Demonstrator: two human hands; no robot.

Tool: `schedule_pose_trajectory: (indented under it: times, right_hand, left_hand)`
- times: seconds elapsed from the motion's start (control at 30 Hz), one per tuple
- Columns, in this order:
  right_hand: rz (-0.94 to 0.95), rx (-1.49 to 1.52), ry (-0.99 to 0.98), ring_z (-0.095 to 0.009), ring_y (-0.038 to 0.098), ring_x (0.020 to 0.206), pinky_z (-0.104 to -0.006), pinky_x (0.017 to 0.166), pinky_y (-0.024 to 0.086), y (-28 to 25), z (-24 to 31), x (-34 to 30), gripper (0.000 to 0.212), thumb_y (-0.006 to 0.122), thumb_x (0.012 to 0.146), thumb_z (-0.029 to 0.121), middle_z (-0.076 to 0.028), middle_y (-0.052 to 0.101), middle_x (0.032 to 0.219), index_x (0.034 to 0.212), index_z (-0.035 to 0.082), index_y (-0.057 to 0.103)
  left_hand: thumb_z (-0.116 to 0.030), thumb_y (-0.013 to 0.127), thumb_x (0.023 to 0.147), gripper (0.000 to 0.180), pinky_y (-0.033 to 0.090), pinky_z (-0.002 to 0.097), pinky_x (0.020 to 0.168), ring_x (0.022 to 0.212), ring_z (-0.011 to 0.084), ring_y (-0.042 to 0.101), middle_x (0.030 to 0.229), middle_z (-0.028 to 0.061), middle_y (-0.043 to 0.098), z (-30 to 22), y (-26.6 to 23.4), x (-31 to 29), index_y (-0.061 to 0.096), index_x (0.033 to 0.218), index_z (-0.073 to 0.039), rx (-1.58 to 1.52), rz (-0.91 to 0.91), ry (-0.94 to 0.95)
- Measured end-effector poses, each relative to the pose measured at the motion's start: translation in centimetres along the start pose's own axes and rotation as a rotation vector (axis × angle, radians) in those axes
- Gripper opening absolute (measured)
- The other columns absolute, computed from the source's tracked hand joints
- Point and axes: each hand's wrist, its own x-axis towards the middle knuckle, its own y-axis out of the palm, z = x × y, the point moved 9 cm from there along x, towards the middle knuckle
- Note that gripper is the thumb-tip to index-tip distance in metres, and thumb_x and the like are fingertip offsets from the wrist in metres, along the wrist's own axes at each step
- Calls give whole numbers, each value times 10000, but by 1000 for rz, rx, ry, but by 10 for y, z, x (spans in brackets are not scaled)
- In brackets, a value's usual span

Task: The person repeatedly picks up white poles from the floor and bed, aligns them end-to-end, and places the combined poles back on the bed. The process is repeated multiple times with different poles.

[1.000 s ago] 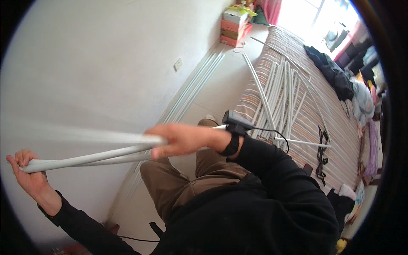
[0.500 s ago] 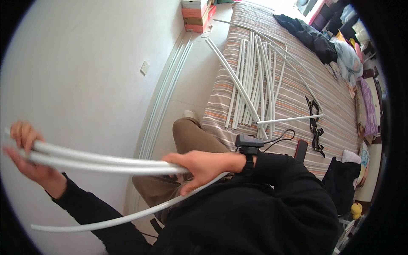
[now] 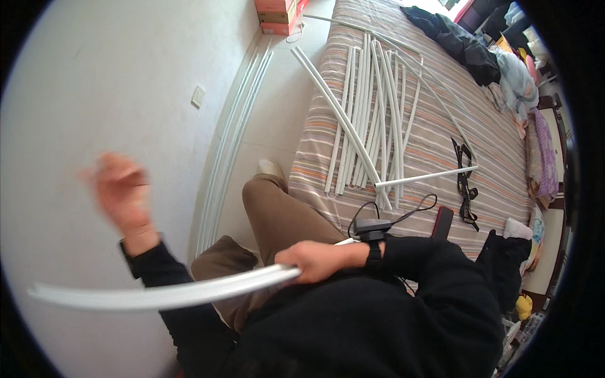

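Note:
My right hand is closed around a bundle of white tubes in front of my body. The bundle's long part reaches left and looks bowed near the rim, and a short white end shows just past my wrist. Its exact count cannot be made out. My left hand, blurred by motion, is raised before the wall, above the tubes and apart from them. No thing shows in it, and its fingers look loosely bent and apart. Many more white tubes lie side by side on the striped bed to the right.
White tubes joined at corners form a frame on the striped bed. A black strap, a dark red-edged case and a cable lie nearby. Long thin rods run along the wall's foot. Stacked boxes stand at the far end.
My left hand has let go of the tubes and moved up and right. In my right hand the tubes have come together and dropped lower. The view has shifted slightly.

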Motion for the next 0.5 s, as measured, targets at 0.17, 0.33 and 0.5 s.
schedule_pose_trajectory:
  times: [0.17, 0.33, 0.5]
  right_hand:
    - [-592, -44, -74, -249, 623, 799, -380, 704, 478, -127, 11, -21, 211, 677, 868, 159, -122, 623, 850, 997, 32, 570]
    - [-1123, 132, -69, -192, 581, 801, -361, 732, 484, -195, -5, -30, 289, 611, 897, 135, -81, 590, 865, 1126, -8, 509]
    - [-987, 150, -23, -205, 561, 953, -340, 852, 472, -235, -73, -33, 392, 634, 925, 224, -138, 564, 1043, 1200, -17, 492]
  left_hand:
    - [-540, 402, 994, 593, 438, 463, 1008, 1101, 228, 560, 1182, 106, 572, 207, -78, -57, 420, 1374, -85, 408, -225, -473]
    - [-350, 650, 919, 633, 540, 313, 734, 969, 178, 604, 1206, 122, 542, 323, -35, -84, 353, 1397, -59, 730, 7, -671]
    - [-123, 717, 810, 425, 507, 281, 630, 783, 150, 613, 914, 78, 621, 332, -72, -64, 520, 1168, -7, 1095, -75, -661]
